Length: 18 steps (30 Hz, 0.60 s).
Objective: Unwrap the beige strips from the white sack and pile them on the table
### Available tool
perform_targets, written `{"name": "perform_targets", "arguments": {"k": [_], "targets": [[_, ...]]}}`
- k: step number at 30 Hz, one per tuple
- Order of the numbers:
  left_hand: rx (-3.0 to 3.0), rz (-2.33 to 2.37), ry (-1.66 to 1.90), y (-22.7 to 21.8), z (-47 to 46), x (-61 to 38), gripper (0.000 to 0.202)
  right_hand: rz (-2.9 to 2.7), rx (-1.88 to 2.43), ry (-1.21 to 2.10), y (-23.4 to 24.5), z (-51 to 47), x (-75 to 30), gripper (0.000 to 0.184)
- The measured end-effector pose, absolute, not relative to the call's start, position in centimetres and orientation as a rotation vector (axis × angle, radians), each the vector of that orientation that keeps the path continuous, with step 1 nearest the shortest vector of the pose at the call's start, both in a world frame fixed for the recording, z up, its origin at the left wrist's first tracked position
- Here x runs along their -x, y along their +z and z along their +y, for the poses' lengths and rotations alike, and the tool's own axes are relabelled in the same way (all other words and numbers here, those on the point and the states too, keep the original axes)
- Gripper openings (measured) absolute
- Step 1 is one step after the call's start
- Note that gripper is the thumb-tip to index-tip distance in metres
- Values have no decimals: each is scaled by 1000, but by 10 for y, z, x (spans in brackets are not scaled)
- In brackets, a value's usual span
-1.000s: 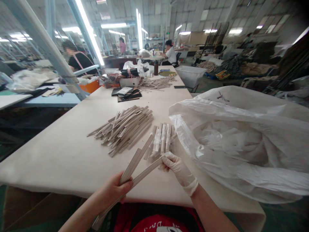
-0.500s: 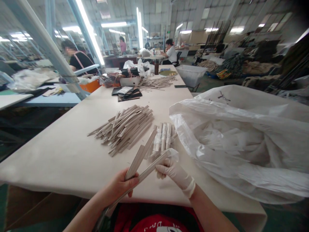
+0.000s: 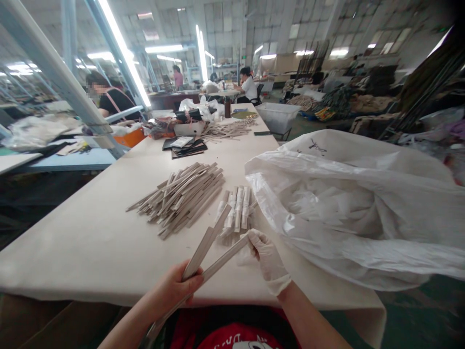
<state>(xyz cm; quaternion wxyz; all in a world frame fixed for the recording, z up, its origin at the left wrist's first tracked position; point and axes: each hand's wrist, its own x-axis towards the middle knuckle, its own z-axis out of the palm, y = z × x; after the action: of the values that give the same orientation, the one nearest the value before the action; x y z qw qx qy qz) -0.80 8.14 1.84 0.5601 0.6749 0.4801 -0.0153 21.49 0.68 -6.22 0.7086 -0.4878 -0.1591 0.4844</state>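
Observation:
My bare left hand (image 3: 183, 283) is closed around several long, flat beige strips (image 3: 203, 247). Two of them fan out toward the table's middle, and one slants to the right. At that slanted strip's (image 3: 227, 254) far end, my right hand (image 3: 267, 259), in a thin white glove, pinches the tip. Some clear film seems to lie just below these fingers, though its outline is faint. Beyond the hands stand strip bundles (image 3: 238, 208) wrapped in clear plastic, side by side. A loose heap of similar strips (image 3: 185, 196) lies to their left.
A large white plastic bag (image 3: 327, 165), gaping and full of clear film, covers the table's right side. Dark flat pieces (image 3: 189, 148) and more strips (image 3: 232, 130) lie farther back. A slanted metal post (image 3: 72, 72) rises at left. Other people sit in the background.
My right hand has shifted to the tip of the slanted strip and now covers it. The clear plastic seen around that end before is mostly out of sight. The camera view has turned slightly right.

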Motion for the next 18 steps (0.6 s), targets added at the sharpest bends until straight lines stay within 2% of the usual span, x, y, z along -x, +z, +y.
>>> {"name": "perform_targets", "arguments": {"k": [5,8,10,13,18], "targets": [[-1608,1118,3,18,79,1,28,-548,1112,1049,-58,11,-201,35],[-1624,1118,139,9,79,-13,27,-526,1105,1183,-55,13,-177,38],[-1594,1121,252,3,81,-18,33,-606,1116,1326,-53,13,-166,41],[-1572,1098,230,-3,86,-17,38,-710,1132,1473,-52,16,-171,46],[-1592,1100,206,-3,93,-25,27,-475,1068,1230,-49,32,-181,61]]}}
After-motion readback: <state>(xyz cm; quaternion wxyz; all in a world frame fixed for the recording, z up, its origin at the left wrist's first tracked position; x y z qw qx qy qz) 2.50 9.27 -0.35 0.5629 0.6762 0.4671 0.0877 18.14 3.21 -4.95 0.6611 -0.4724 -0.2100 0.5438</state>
